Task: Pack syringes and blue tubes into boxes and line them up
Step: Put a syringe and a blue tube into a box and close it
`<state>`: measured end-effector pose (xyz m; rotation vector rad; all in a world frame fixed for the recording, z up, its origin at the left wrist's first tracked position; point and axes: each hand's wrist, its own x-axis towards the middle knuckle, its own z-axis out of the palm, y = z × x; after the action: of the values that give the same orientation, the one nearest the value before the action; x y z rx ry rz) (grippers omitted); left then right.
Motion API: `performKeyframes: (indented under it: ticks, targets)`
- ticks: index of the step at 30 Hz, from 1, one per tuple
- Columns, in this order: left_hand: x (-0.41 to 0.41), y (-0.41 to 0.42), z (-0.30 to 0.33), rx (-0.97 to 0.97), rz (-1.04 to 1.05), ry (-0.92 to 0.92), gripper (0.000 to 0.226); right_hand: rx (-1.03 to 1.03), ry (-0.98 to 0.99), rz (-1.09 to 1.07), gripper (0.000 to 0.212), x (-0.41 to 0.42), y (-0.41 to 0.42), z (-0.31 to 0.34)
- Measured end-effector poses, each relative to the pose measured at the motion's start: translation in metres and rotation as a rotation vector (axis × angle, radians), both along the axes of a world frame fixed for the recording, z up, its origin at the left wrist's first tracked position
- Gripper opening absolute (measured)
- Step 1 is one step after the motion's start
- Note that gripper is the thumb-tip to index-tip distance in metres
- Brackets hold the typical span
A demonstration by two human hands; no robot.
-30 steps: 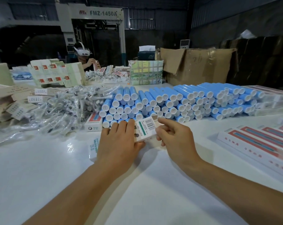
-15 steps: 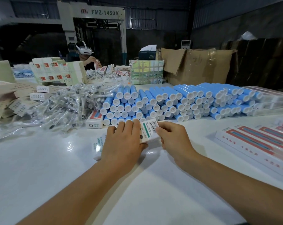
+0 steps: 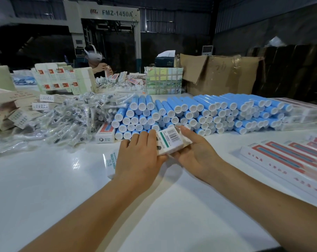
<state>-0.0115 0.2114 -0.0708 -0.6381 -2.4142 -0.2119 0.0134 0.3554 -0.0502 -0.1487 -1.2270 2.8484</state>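
We are working low in the frame's middle over the white desk (image 3: pixel 45 188). Our left hand (image 3: pixel 137 157) is lying palm down, fingers (image 3: pixel 144 140) straight and close together, pressing on a small white box (image 3: pixel 169 141). Our right hand (image 3: pixel 195 151) is cupping that box's other end, fingers curling under it. Just behind, blue tubes (image 3: pixel 199 113) are lying stacked across the centre. Bagged syringes (image 3: pixel 68 117) are heaping at middle left. Flat red-striped boxes (image 3: pixel 288 160) are lining the right edge.
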Motion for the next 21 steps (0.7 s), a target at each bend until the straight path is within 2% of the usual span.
performKeyframes:
  ticks: [2,3,6,7,9,11,12,14,16,18,21]
  targets:
    - [0.002,0.001,0.000,-0.025,-0.001,0.001,0.069,0.115,0.027,-0.119,0.029,-0.003,-0.002,-0.004]
    - [0.003,0.002,0.000,-0.046,0.003,-0.001,0.070,0.241,0.046,-0.173,0.030,-0.002,-0.003,-0.006]
    - [0.007,0.004,0.001,-0.095,0.012,-0.003,0.070,0.983,0.147,-0.376,0.035,0.004,-0.009,-0.014]
    - [0.010,0.005,0.003,-0.103,0.014,-0.001,0.068,1.159,0.194,-0.418,0.038,0.005,-0.012,-0.016]
    - [0.014,0.007,0.003,-0.089,0.000,0.060,0.060,1.296,0.232,-0.456,0.043,0.006,-0.015,-0.020]
    - [0.015,0.007,0.002,-0.076,0.006,0.104,0.057,1.313,0.255,-0.454,0.046,0.009,-0.017,-0.019]
    - [0.016,0.006,0.002,-0.079,0.007,0.098,0.058,1.251,0.250,-0.436,0.042,0.011,-0.017,-0.017]
    - [0.015,0.005,0.003,-0.073,0.015,0.057,0.061,0.915,0.212,-0.334,0.030,0.012,-0.014,-0.010]
    - [0.013,0.003,0.004,-0.050,0.021,0.054,0.062,0.599,0.182,-0.212,0.029,0.010,-0.008,-0.004]
    - [0.010,0.003,0.003,0.009,-0.010,0.081,0.063,0.524,0.207,-0.186,0.027,0.008,-0.004,-0.003]
    - [0.006,0.002,0.000,0.057,-0.052,0.124,0.065,0.575,0.234,-0.234,0.026,0.006,-0.003,-0.006]
